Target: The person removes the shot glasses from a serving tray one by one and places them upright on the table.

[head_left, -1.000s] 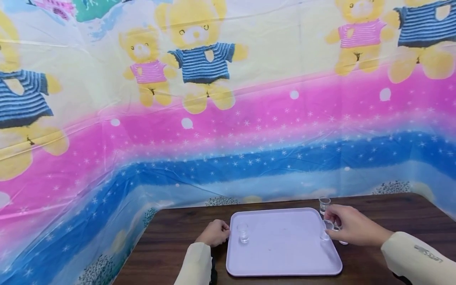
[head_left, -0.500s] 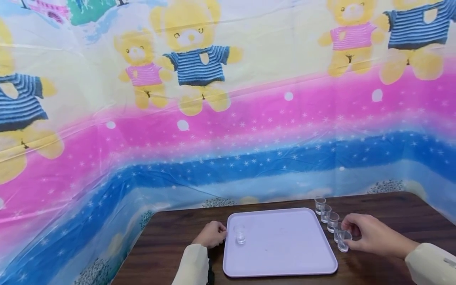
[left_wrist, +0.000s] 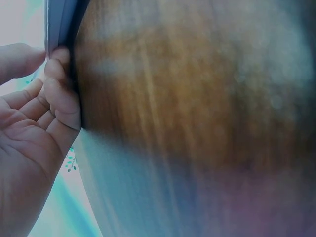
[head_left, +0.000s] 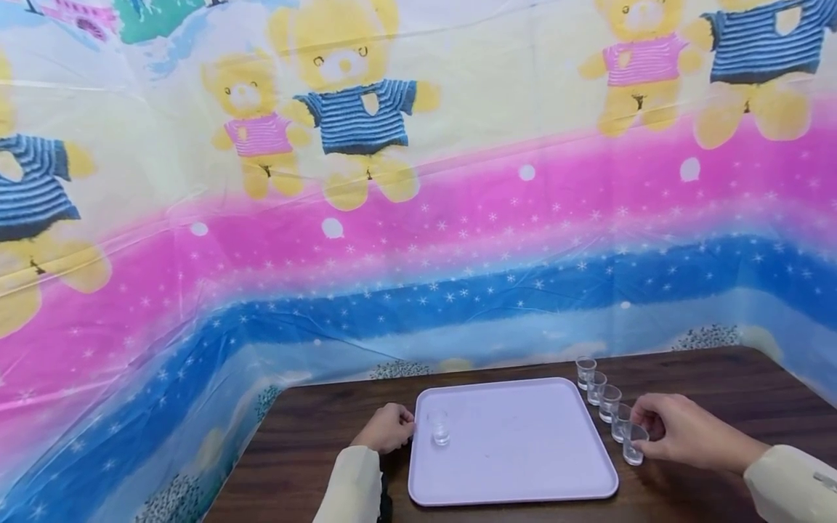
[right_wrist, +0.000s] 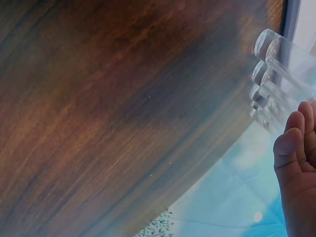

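A lilac tray (head_left: 516,450) lies on the table, and my left hand (head_left: 386,427) pinches its left edge; in the left wrist view, the thumb (left_wrist: 22,60) and curled fingers (left_wrist: 61,98) are on either side of the rim. One clear shot glass (head_left: 441,428) stands on the tray's left part. Along the tray's right side, several more run in a slanting row, the farthest glass (head_left: 585,373) at the back. My right hand (head_left: 686,430) holds the nearest glass (head_left: 633,445) between thumb and fingers, upright at the row's front end. In the right wrist view the row of glasses (right_wrist: 269,44) overlaps the fingertips.
The dark wood-grain table (head_left: 314,428) has its back edge near a hanging cloth (head_left: 425,276) printed with teddy bears. The cloth also wraps round the left side.
My right hand has carried a shot glass from over the tray's right rim to the front end of the row on the table. The left hand stays at the tray's edge.
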Tool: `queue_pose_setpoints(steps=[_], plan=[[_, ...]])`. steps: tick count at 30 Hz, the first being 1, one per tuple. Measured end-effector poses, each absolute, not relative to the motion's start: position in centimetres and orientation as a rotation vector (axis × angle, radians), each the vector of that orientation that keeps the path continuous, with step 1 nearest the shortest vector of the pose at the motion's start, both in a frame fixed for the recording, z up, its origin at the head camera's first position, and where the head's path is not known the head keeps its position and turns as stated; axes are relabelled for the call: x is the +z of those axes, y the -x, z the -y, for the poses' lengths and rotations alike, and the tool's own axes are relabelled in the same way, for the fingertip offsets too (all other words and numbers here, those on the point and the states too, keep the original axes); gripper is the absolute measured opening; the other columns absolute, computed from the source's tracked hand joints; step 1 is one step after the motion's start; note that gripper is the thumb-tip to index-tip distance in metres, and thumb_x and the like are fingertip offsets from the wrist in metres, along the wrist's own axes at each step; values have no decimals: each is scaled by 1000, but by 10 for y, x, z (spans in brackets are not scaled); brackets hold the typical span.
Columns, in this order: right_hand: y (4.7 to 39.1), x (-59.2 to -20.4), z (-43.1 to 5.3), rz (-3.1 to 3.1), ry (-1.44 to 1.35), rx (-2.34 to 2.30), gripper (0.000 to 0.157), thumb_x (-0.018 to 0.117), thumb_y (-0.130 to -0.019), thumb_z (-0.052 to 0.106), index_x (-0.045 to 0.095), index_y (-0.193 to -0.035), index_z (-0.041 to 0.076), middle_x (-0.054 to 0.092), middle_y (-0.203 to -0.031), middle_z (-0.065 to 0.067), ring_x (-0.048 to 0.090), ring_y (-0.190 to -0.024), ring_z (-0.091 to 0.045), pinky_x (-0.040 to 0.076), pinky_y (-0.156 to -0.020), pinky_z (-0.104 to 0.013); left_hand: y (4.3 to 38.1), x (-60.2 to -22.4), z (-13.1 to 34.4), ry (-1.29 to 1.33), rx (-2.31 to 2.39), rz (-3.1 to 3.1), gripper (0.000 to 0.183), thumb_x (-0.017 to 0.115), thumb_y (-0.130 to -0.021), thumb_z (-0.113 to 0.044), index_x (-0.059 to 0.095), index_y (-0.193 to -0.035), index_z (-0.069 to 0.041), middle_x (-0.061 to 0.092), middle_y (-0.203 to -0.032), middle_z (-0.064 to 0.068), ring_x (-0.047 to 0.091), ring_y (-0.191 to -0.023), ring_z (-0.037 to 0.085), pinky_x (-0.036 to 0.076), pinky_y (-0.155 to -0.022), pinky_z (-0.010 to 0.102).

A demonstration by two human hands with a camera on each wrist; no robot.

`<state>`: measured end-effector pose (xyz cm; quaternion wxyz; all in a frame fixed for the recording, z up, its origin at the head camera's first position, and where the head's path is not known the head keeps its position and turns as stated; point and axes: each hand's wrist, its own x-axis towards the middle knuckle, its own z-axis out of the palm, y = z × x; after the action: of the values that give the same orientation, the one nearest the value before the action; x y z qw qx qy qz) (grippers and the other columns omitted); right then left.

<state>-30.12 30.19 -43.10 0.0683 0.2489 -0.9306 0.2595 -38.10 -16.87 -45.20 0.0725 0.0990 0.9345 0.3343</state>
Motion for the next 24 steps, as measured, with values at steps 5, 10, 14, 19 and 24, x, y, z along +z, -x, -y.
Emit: queue_pose_setpoints(steps=[5,10,14,19,24], plan=[[303,-431,-301,2735,-755,717,33,83,-70,30,59,-87,15,53,-74,8,47,-64,0,43,-54,-24,380,-451,171,-322,1015,-2810,9,58,-92,-9,61,-94,-1,57,-73,5,54,-63,18,46,-56,32],[307,-428,-297,2644,-802,685,32,83,-69,28,58,-86,18,51,-74,10,45,-64,-1,40,-54,-23,380,-452,172,-340,1026,-2811,9,58,-92,-9,61,-94,0,57,-72,5,54,-62,18,46,-55,32],[312,-423,-287,2652,-829,710,29,82,-72,28,59,-88,18,52,-77,8,47,-66,-4,41,-56,-23,380,-451,171,-324,1026,-2813,9,58,-92,-10,61,-94,-1,57,-72,5,54,-63,17,46,-56,32],[321,-417,-271,2720,-825,736,28,79,-76,29,60,-93,19,53,-82,8,50,-71,-8,43,-60,-26,380,-452,171,-322,1035,-2811,9,58,-92,-11,62,-94,-2,57,-72,4,54,-63,17,46,-55,31],[329,-414,-255,2743,-823,734,28,79,-75,30,61,-95,21,55,-85,11,53,-76,-11,45,-63,-27,381,-452,171,-328,1029,-2813,9,58,-92,-11,61,-93,-2,57,-71,4,54,-62,18,46,-54,32]])
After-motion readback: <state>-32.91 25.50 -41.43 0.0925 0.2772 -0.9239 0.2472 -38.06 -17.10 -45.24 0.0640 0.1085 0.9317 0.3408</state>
